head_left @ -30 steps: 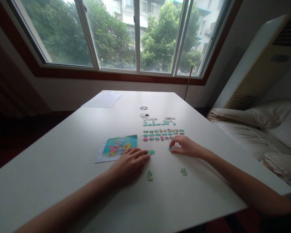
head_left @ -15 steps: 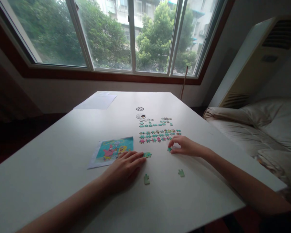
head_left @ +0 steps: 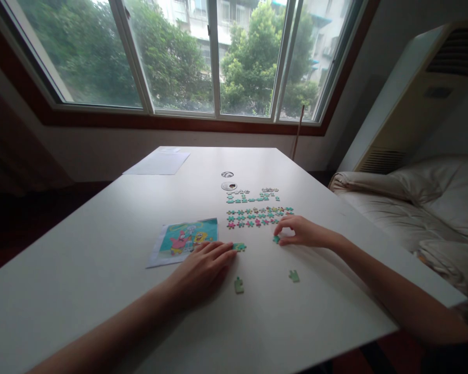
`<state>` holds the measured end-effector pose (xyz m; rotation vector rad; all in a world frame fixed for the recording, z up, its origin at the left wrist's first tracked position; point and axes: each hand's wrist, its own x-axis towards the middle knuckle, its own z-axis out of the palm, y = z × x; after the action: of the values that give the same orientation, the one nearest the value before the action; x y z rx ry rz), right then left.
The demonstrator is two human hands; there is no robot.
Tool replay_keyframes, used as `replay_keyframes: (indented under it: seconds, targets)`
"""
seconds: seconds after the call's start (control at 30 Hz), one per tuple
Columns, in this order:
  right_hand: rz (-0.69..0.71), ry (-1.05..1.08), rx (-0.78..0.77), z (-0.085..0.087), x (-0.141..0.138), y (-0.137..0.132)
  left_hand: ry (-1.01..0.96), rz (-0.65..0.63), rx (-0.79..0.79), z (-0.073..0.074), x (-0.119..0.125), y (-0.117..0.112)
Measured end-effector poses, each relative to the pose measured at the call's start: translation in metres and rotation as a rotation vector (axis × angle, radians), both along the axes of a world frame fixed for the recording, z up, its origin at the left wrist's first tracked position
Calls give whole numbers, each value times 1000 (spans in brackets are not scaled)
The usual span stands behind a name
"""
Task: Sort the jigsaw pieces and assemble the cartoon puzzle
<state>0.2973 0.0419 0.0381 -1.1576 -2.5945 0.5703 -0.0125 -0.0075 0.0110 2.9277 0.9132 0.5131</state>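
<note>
On the white table [head_left: 101,270] a cartoon picture card [head_left: 185,241] lies at the left. The left hand [head_left: 203,266] rests flat just beside the card's near right corner. Its grip is apart and empty, fingers stretched out, and the fingertips touch a green piece [head_left: 239,246] lying on the table. A pale loose piece [head_left: 238,284] lies just right of that hand, nearer the front edge. Farther back, rows of sorted pieces [head_left: 257,217] spread across the middle. To their right the right hand [head_left: 301,232] rests on the table. Its grip is pinched together, thumb and forefinger clamped on a teal piece [head_left: 276,239] at the hand's left tip, down against the table. A second loose piece [head_left: 294,276] lies near, in front of this hand.
</note>
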Motion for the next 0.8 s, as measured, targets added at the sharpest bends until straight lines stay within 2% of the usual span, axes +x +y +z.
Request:
replay_keyframes:
  seconds: [0.2,0.33,0.43,0.6,0.7,0.8]
  targets:
    - [-106,-1,56,4,9,5,-6,-5,9,-1,0,0]
    - [-136,-1,104,6,13,21,-13,-16,15,0,0,1]
    - [-154,-17,146,5,14,47,-26,-15,16,2,0,1]
    - [-226,-105,226,2,9,109,-19,-6,6,2,0,1]
    - [-267,-133,222,1,2,140,-36,-10,12,0,-1,1]
    - [-296,-157,188,-1,-6,160,-54,-13,24,-2,-1,1]
